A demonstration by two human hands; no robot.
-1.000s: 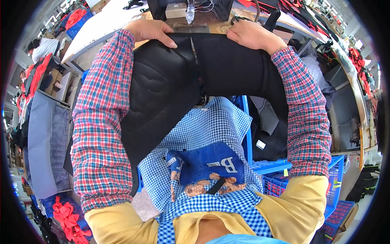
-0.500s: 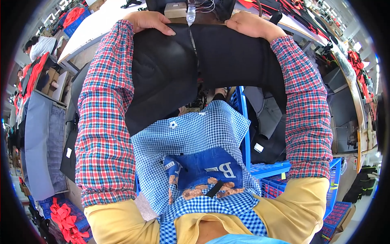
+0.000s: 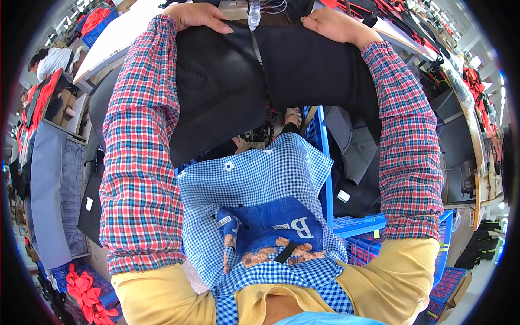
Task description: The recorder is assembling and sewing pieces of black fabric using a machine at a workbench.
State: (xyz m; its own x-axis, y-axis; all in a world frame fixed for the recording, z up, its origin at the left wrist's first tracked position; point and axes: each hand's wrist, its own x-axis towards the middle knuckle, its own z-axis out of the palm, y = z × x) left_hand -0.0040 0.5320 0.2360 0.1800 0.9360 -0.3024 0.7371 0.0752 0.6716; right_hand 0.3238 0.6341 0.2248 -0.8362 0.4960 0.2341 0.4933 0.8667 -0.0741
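A left black fabric piece [image 3: 216, 92] and a right black fabric piece [image 3: 319, 67] hang from the table edge over my lap, with a narrow slit between them. My left hand [image 3: 199, 17] is closed on the left piece's upper edge, thumb lying on top. On the far right, my right hand [image 3: 337, 26] grips the right piece's upper edge, fingertips bent over it. Between the hands, a sewing machine's clear-guarded head [image 3: 253, 17] stands right above the slit. Whether the two pieces join under it cannot be made out.
A white table [image 3: 111, 40] extends left of the machine. Blue crates [image 3: 363, 223] with dark fabric pieces stand beside my right leg. Grey panels [image 3: 49, 189] hang at the left, above red fabric strips [image 3: 89, 295]. Another person [image 3: 53, 62] bends at the far left.
Both hands have moved slightly away from me, carrying the black fabric's upper edge farther under the machine head. More of my feet shows below the fabric.
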